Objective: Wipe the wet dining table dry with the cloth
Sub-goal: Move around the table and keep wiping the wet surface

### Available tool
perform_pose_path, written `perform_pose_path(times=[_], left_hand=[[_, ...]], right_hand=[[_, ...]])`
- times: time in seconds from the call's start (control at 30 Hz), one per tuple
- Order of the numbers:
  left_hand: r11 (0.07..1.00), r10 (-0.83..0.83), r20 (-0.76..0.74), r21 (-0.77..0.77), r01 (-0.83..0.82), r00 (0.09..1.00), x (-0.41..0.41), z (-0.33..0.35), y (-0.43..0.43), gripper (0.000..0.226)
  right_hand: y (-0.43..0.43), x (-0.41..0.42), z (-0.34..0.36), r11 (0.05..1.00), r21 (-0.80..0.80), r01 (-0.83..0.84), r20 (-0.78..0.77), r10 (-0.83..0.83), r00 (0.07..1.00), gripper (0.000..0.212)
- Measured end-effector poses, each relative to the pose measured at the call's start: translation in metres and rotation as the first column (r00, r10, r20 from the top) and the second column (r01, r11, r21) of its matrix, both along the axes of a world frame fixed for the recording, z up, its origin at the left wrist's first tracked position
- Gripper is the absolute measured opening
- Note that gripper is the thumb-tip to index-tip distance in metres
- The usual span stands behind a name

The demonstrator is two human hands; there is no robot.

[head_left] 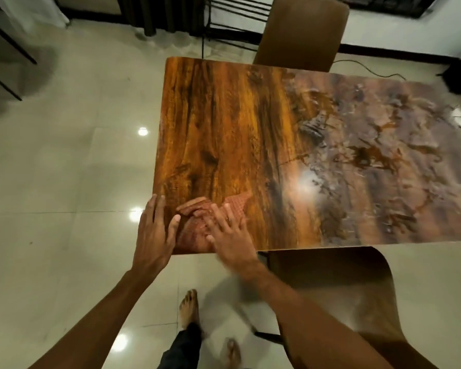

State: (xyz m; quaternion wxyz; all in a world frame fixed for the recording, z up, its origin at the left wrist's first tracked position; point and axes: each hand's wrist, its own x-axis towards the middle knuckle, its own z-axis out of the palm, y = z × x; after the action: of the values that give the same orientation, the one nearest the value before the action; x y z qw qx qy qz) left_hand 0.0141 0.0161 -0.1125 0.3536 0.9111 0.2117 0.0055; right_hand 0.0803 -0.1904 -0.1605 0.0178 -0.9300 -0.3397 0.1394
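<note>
Left hand flat at the near-left corner of the worktop, fingers spread, thumb touching the cloth; right hand pressed open on top of it, neither clenched. Progress, judged: left portion looks dry, right portion carries pooled water, so roughly half remains.

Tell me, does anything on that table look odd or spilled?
Yes. The right part of the table is covered in water, patchy and glaring. The left part looks dry. The cloth lies bunched under both hands at the near-left corner.
</note>
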Motion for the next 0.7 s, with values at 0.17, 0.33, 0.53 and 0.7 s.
perform_pose_path(times=[0.17,0.33,0.53,0.7], left_hand=[[0.998,-0.056,0.015,0.029,0.056,0.998,0.009,0.006,-0.056,0.070],[0.985,-0.172,0.010,0.033,0.171,0.985,0.017,0.007,-0.138,0.075],[0.968,-0.220,0.025,0.130,0.215,0.975,0.027,0.009,-0.229,0.065],[0.973,-0.192,0.054,0.141,0.183,0.980,0.038,0.011,-0.307,0.066]], right_hand=[[-0.115,0.039,0.006,0.899,-0.045,0.436,0.004,-0.436,0.900,0.063],[-0.115,0.028,0.002,0.959,0.044,0.280,-0.094,-0.275,0.957,0.061],[-0.300,0.077,0.000,0.898,0.019,0.440,0.000,-0.440,0.898,0.061],[-0.351,0.091,0.002,0.850,0.054,0.523,-0.021,-0.523,0.852,0.063]])
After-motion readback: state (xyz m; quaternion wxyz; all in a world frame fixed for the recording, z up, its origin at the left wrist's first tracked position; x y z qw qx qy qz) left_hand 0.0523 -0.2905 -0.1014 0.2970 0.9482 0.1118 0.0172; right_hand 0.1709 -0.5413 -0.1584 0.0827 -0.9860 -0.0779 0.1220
